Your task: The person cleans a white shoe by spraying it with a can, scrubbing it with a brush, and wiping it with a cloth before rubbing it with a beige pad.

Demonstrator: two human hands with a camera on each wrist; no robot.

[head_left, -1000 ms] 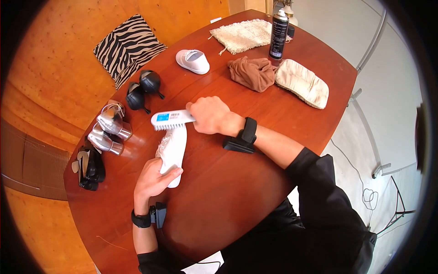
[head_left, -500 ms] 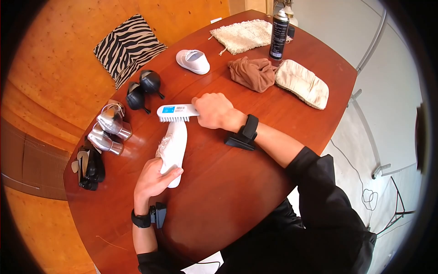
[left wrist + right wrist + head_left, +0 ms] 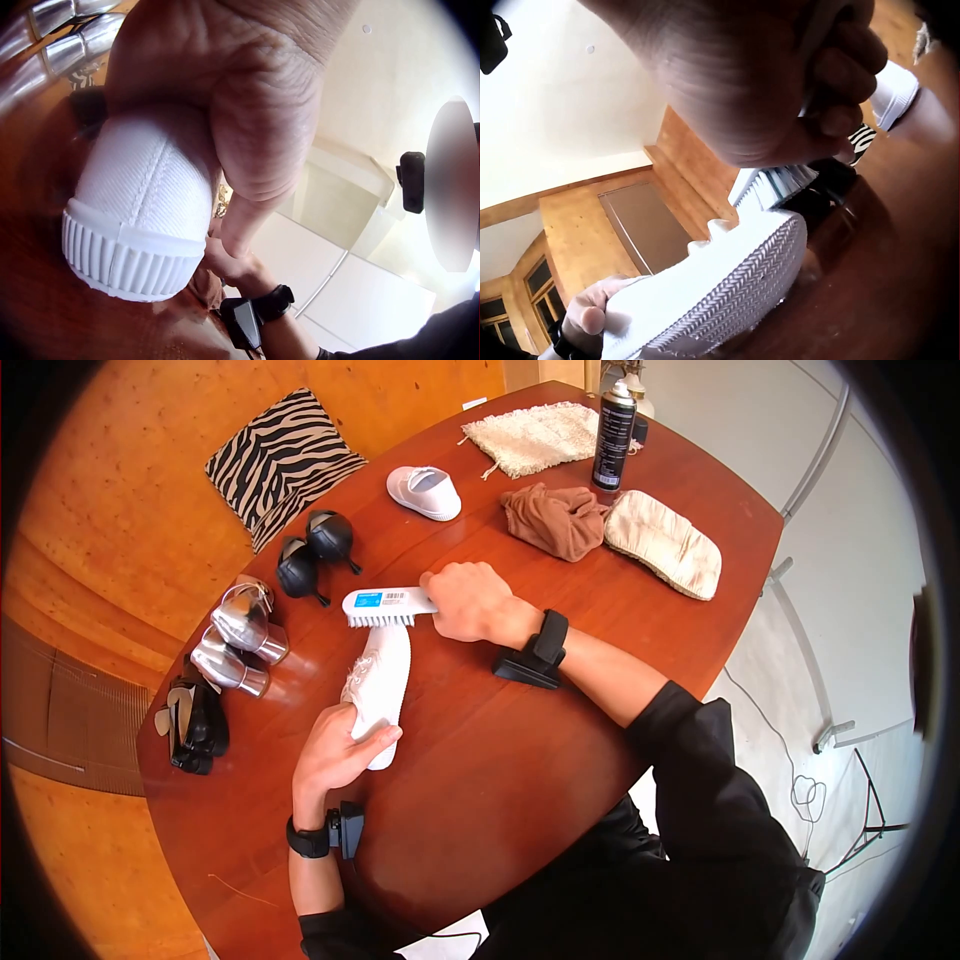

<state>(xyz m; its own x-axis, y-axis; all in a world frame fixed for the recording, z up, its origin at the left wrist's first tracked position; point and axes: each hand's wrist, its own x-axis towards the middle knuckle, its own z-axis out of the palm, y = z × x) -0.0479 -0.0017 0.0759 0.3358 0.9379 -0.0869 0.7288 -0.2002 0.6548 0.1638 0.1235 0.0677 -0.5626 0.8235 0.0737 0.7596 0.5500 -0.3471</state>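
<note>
My left hand (image 3: 338,748) grips a white lace-up canvas shoe (image 3: 380,685) around its heel end, thumb along the side. The shoe is tilted, its toe pointing away from me. In the right wrist view its ridged sole (image 3: 731,296) faces that camera; the left wrist view shows the ribbed heel (image 3: 135,255). With curled fingers, my right hand (image 3: 472,603) holds a white scrub brush (image 3: 390,602) by its handle. The brush lies crosswise over the toe, bristles (image 3: 769,187) down and right at it. A blue label marks the brush's back.
A second white shoe (image 3: 428,494) sits farther back. Along the left edge stand black shoes (image 3: 318,550), silver heels (image 3: 240,640) and black sandals (image 3: 200,725). Toward the back right are a brown cloth (image 3: 553,520), a cream pad (image 3: 662,545), a spray can (image 3: 613,440) and a cream fringed cloth (image 3: 530,438).
My right hand and the brush have shifted slightly away from me and to the right over the toe, and the brush lies more level. My left hand and the shoe stay nearly still.
</note>
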